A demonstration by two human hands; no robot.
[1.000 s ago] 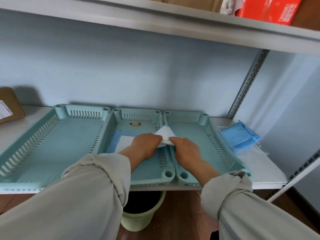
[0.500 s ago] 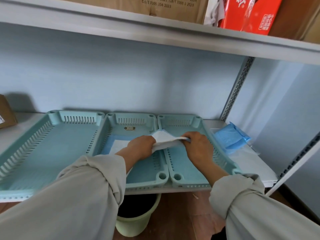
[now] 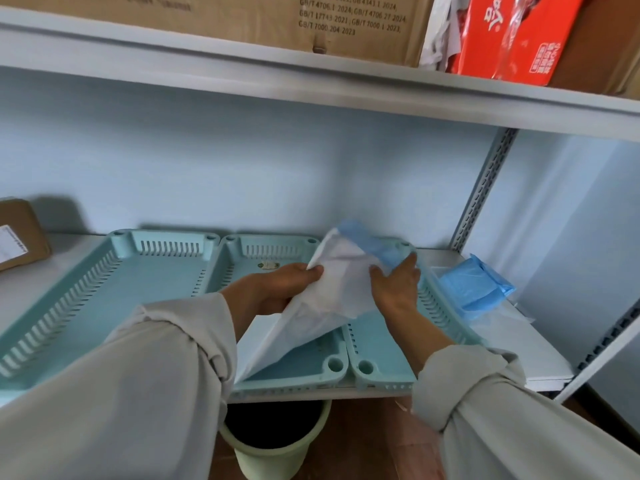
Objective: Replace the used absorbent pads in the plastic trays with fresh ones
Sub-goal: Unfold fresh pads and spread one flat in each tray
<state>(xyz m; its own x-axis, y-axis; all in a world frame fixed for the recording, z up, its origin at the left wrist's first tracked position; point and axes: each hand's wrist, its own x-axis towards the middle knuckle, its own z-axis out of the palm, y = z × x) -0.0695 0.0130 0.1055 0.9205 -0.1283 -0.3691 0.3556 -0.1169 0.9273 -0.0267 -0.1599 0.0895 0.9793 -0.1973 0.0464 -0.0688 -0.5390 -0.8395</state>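
Three light-teal plastic trays sit side by side on the shelf: a left tray (image 3: 104,292), a middle tray (image 3: 311,372) and a right tray (image 3: 381,368). A white pad with a blue backing (image 3: 332,289) hangs lifted above the middle and right trays, its lower corner trailing into the middle tray. My left hand (image 3: 280,285) grips its left edge. My right hand (image 3: 394,285) holds its right side with the fingers behind the sheet. A folded stack of blue pads (image 3: 474,285) lies on the shelf right of the trays.
A pale green bin (image 3: 273,441) stands on the floor under the shelf, below the middle tray. A cardboard box (image 3: 20,233) sits at the shelf's far left. The upper shelf carries a large carton (image 3: 277,19) and red packaging (image 3: 512,36). A slotted upright (image 3: 485,192) stands at right.
Both hands have raised the pad out of the middle tray and spread it; it now hangs open above the trays instead of being bunched low between the hands.
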